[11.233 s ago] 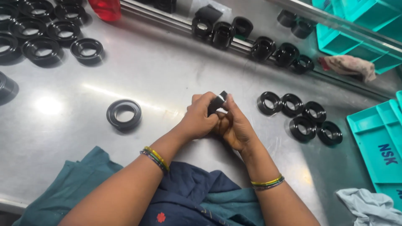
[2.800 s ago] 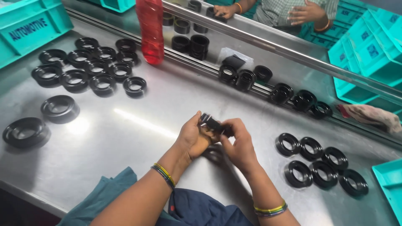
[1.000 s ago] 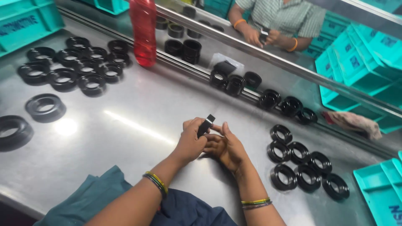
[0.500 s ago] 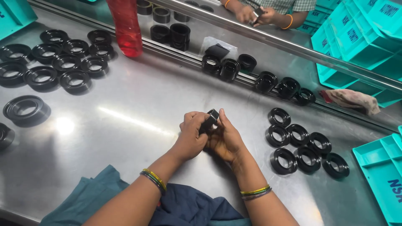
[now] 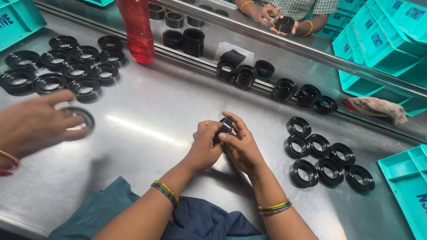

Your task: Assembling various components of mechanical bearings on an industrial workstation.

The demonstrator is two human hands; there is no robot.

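Note:
Both of my hands meet over the middle of the steel table [image 5: 151,111] and pinch one small black ring part [image 5: 225,126] between their fingers. My left hand [image 5: 205,146] grips it from the left, my right hand [image 5: 240,143] from the right and above. Most of the part is hidden by my fingers. Just to the right lies a group of several finished-looking black rings [image 5: 328,155] flat on the table.
Another person's hand [image 5: 33,124] reaches in from the left onto a black ring [image 5: 82,120]. More black rings [image 5: 62,66] lie at the far left by a red bottle [image 5: 137,29]. A metal rail [image 5: 284,42] crosses the back; teal trays [image 5: 409,186] and a rag [image 5: 378,108] are at the right. Across the rail a third person's hands [image 5: 267,13] hold a ring.
A second person's hand has come in from the left onto a ring. My hands keep turning the small black part in the same spot; the view has shifted slightly.

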